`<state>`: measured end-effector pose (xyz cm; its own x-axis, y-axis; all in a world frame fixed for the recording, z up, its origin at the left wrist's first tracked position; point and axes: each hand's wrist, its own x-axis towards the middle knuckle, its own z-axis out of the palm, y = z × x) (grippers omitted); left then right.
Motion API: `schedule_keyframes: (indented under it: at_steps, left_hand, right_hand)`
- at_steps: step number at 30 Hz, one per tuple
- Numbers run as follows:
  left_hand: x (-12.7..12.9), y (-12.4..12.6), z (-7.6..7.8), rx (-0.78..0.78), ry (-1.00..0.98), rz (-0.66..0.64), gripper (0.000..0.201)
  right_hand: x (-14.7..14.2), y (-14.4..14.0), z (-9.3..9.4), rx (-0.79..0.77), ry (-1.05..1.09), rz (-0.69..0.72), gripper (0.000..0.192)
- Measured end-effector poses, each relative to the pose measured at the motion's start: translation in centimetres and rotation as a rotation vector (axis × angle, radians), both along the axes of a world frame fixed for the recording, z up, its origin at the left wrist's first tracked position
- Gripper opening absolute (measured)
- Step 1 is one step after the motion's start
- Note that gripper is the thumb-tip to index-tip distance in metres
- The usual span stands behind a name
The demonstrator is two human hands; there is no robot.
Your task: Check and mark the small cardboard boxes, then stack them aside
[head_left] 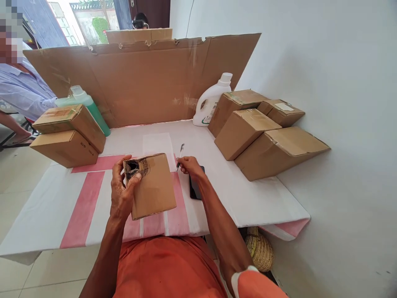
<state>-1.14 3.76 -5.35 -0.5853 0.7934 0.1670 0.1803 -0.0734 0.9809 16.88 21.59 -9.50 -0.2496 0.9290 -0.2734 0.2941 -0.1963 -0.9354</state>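
My left hand [122, 191] grips a small cardboard box [153, 188] by its left edge and holds it tilted just above the table, with dark scribbles showing on the box's upper left corner. To the right of the box, my right hand [190, 165] pinches a pen [180, 156] whose tip points away from me. A black phone [195, 188] lies flat on the cloth under my right wrist.
A white and pink cloth [77, 207] covers the table. Two stacked boxes [66, 132] and a green bottle [88, 105] stand at left. Several boxes [263, 132] and a white jug [211, 101] sit at right. A cardboard screen [145, 78] stands behind. A person's sleeve [21, 89] shows far left. A woven basket [260, 248] sits below.
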Motion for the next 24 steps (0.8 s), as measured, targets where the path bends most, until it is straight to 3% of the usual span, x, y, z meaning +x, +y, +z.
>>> schedule_keyframes:
  at_steps: [4, 7, 9, 11, 16, 24]
  left_hand:
    - [0.1, 0.5, -0.1, 0.015, -0.011, -0.006, 0.062]
    - [0.6, 0.6, -0.2, 0.027, 0.002, -0.023, 0.063]
    - [1.0, 0.5, -0.3, 0.036, 0.028, -0.028, 0.062]
    - [1.3, 0.4, -0.5, 0.053, 0.087, -0.02, 0.06]
    - [1.1, 0.3, -1.0, 0.069, 0.242, -0.044, 0.063]
    - [1.2, 0.2, -1.5, 0.128, 0.194, -0.154, 0.07]
  right_hand:
    - [1.6, -2.0, 4.3, 0.071, 0.342, 0.008, 0.042]
    - [0.7, -5.3, 7.3, 0.107, 0.789, 0.199, 0.038]
    - [-0.7, -7.6, 8.1, 0.12, 0.919, 0.316, 0.029]
    - [-2.1, -9.3, 7.8, 0.192, 0.931, 0.322, 0.021]
    - [-3.8, -10.2, 5.7, 0.433, 0.855, 0.143, 0.011]
    - [-3.3, -11.0, 5.3, 0.544, 0.712, 0.043, 0.014]
